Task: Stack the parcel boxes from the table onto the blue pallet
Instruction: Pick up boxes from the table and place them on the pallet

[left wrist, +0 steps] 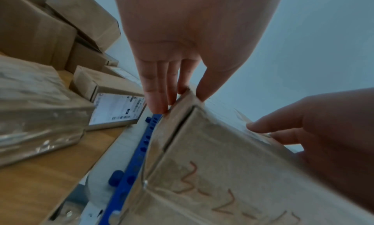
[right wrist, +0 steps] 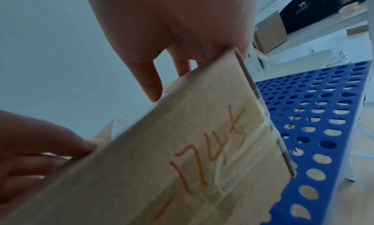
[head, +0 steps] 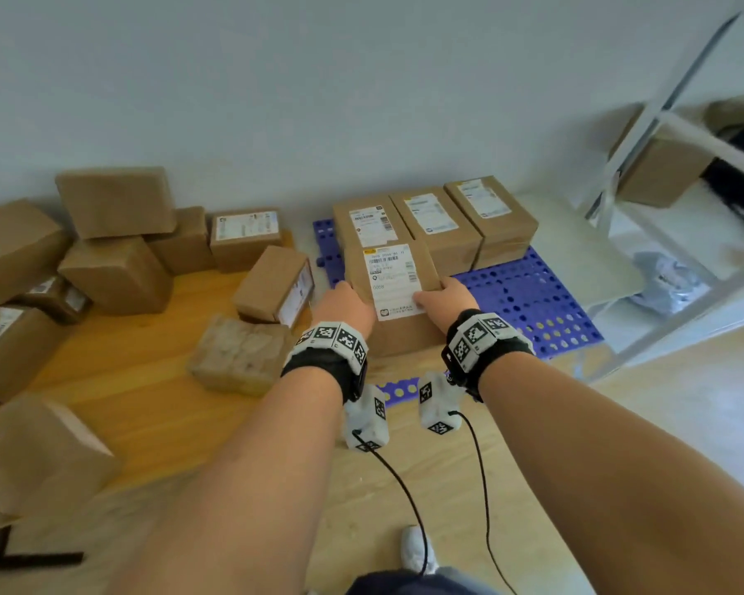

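Head view, near to far: left hand [head: 348,306] and right hand [head: 446,296] clamp a labelled parcel box [head: 394,294] from either side, thumbs over the top edge, fingers down the flanks; two-sided grip likely keeps it square while it goes down; box sits over the near-left part of the blue pallet [head: 529,294], tight against the row behind; whether its base is fully seated I cannot tell, the wrists cover the near edge; left wrist view shows fingers [left wrist: 157,90] straight and pressed together on the side face, thumb on top; right wrist view shows the same pinch, most fingers hidden behind cardboard; handwritten digits on the near face, partly cut off; at 12 o'clock three placed boxes [head: 437,223] line the pallet's far edge, probably to fill back to front; at 9 o'clock the wooden surface [head: 138,380] carries the remaining boxes [head: 117,251], piled loosely, count unclear; shelf rack [head: 662,165] at 2 o'clock blurred.
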The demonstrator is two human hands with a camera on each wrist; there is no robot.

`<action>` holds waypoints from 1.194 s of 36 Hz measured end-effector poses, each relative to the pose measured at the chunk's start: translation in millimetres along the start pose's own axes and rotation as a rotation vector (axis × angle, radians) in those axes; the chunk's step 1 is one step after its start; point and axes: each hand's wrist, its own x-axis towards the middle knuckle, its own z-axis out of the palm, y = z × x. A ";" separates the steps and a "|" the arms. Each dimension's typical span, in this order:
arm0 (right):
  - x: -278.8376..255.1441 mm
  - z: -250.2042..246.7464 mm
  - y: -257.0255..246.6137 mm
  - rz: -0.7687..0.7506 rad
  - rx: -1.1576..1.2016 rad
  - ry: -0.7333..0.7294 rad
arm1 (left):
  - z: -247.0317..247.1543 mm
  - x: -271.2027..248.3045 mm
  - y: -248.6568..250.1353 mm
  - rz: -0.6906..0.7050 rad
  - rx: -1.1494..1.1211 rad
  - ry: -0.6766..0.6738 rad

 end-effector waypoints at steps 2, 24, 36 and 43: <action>12.0 -5.9 10.9 0.006 -0.021 -0.035 | 14.1 0.5 8.7 -0.039 0.019 -0.021; 77.7 -10.5 53.5 -0.043 -0.168 -0.192 | 65.9 14.2 25.0 -0.158 0.086 -0.069; 83.5 -11.3 51.5 -0.058 -0.175 -0.193 | 66.8 18.2 25.8 -0.140 0.115 -0.056; 77.6 -10.8 39.4 -0.086 -0.267 -0.124 | 60.1 15.3 23.6 -0.139 0.120 -0.073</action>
